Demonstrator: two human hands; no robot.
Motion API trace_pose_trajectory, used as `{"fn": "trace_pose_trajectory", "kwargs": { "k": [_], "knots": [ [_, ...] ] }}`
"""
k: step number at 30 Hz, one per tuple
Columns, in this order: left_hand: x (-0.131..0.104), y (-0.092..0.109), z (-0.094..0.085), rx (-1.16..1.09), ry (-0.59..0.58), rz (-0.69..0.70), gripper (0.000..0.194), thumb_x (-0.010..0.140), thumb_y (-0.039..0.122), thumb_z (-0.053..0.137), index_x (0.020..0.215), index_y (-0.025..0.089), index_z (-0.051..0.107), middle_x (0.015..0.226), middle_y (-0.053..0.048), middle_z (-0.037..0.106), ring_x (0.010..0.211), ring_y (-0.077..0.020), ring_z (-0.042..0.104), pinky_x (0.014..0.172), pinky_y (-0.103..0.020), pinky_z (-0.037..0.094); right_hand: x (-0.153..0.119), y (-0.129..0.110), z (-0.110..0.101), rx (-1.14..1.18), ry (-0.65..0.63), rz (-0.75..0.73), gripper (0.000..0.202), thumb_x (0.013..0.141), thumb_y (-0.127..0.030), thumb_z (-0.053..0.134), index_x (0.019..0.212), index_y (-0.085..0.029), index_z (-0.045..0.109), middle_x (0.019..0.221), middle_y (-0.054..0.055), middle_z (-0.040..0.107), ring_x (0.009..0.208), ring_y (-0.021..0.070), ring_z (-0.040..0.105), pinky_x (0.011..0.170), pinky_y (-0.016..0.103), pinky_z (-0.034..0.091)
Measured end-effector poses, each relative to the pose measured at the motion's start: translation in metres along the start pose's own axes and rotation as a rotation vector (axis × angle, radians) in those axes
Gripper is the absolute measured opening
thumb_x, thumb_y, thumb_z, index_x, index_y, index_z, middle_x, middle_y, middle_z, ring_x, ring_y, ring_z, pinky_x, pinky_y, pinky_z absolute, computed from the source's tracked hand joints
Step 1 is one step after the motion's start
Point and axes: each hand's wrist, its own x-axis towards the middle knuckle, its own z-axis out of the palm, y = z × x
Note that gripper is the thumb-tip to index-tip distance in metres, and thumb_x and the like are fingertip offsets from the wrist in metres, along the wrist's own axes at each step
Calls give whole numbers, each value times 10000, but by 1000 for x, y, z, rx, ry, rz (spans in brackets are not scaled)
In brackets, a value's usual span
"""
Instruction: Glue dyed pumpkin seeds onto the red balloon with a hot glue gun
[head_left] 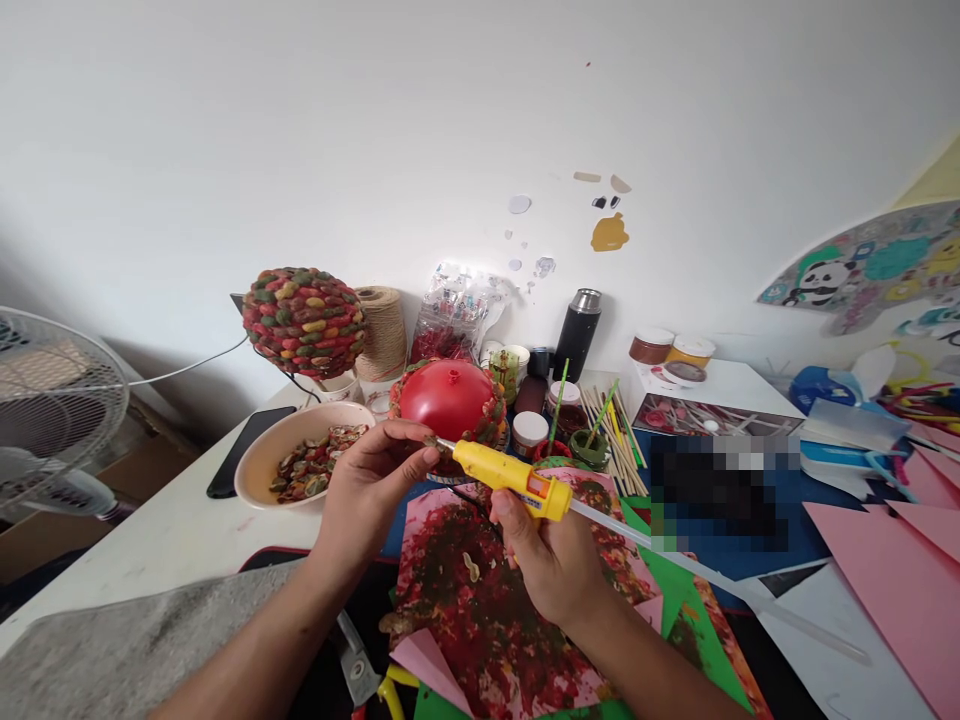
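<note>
My right hand point(546, 560) is wrapped round the handle of a yellow hot glue gun point(495, 468); a long clear glue stick point(652, 543) runs out of its back end. My left hand point(379, 475) pinches a small, dark painted peanut shell point(430, 441) right at the gun's nozzle. Just behind sits a red balloon point(446, 395), its sides ringed with painted shells and its knot on top. To the left, a cream bowl point(251, 470) holds many coloured shell pieces. Under my hands lies paint-stained pink paper point(510, 640) with a plain peanut shell point(471, 567) on it.
A shell-covered ball point(304, 322) stands at back left by a twine spool point(382, 330). Paint jars point(530, 432), wooden sticks point(611, 425) and a black flask point(578, 335) line the back. Scissors point(356, 660) lie in front, a fan point(52, 400) at left.
</note>
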Motion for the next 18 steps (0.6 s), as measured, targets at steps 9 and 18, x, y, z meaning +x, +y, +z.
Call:
{"fn": "trace_pose_trajectory", "kwargs": {
  "k": [9, 18],
  "knots": [
    [1, -3, -2, 17, -2, 24, 284, 779, 370, 1044, 928, 210, 862, 884, -35, 832, 759, -168, 787, 716, -239, 676, -3, 0, -1, -61, -7, 12, 625, 1123, -755, 501, 885, -231, 744, 508, -27, 509, 480, 193, 571, 452, 280, 443],
    [1, -2, 1, 27, 14, 31, 313, 751, 385, 1058, 910, 201, 862, 883, -39, 828, 729, -158, 767, 700, -243, 674, 0, -1, 0, -72, -2, -22, 579, 1143, -683, 515, 797, -239, 651, 508, -38, 505, 438, 159, 520, 444, 266, 418]
  ]
}}
